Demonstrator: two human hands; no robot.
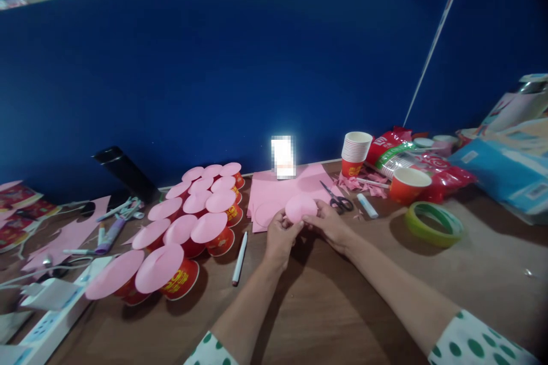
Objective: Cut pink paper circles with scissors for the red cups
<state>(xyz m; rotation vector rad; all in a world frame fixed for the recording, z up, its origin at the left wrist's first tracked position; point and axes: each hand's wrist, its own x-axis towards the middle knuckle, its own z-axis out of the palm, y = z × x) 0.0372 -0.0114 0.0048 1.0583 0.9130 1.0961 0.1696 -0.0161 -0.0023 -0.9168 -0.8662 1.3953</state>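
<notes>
A round pink paper disc point(300, 206) is held between both hands above the brown table. My left hand point(280, 232) pinches its lower left edge, fingers closed. My right hand point(327, 224) grips its right edge, fingers closed. Under and behind the disc lie pink paper sheets point(274, 194) with a circle outline drawn on them. Scissors point(338, 199) rest just right of my right hand. A white marker pen point(240, 258) lies left of my left hand.
Several upturned red paper cups topped with pink discs point(188, 228) stand in rows at left. A cup stack point(355, 153), a single red cup point(409, 184), a green tape roll point(434, 223), a glue stick point(367, 205), a power strip point(47, 313) and a blue partition point(257, 57) surround the spot.
</notes>
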